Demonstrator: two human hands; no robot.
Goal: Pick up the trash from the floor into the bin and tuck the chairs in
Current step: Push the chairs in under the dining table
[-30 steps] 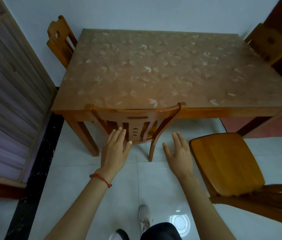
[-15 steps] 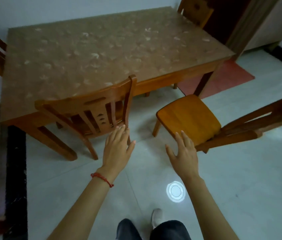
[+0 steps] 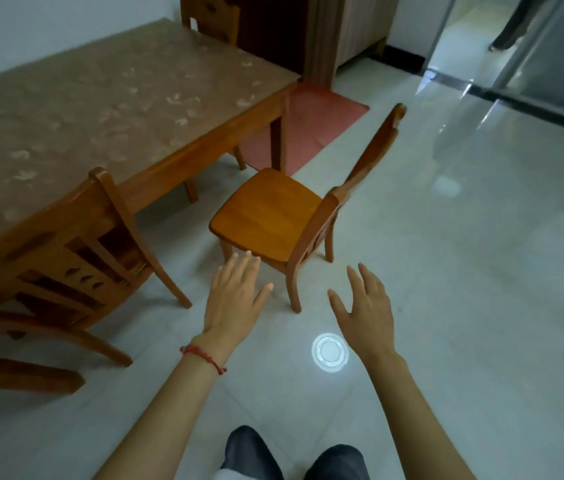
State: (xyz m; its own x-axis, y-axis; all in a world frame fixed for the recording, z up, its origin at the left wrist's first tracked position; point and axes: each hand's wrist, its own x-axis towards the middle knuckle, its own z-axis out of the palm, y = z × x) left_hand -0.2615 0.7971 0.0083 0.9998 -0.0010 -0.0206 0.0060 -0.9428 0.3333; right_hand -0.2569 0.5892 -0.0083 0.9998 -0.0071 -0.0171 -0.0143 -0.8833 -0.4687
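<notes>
A wooden chair (image 3: 266, 213) stands pulled out from the table (image 3: 107, 109), near its right corner, with its backrest toward the right. A second wooden chair (image 3: 76, 247) sits pushed against the table's near edge at the left. My left hand (image 3: 235, 299), with a red string on its wrist, hovers open just in front of the pulled-out chair's seat. My right hand (image 3: 363, 313) is open too, below and right of that chair's near back leg. Neither hand touches anything. No trash or bin is in view.
A third chair (image 3: 211, 19) stands at the table's far end. A red mat (image 3: 308, 126) lies on the floor beyond the table corner. A wooden cabinet (image 3: 349, 26) and a glass door (image 3: 530, 46) are at the back right. A bright lamp reflection (image 3: 329, 350) shows on the glossy tiles.
My view has swung right from the tucked chair to the pulled-out chair, which now sits centred. Both hands stayed open and moved toward it.
</notes>
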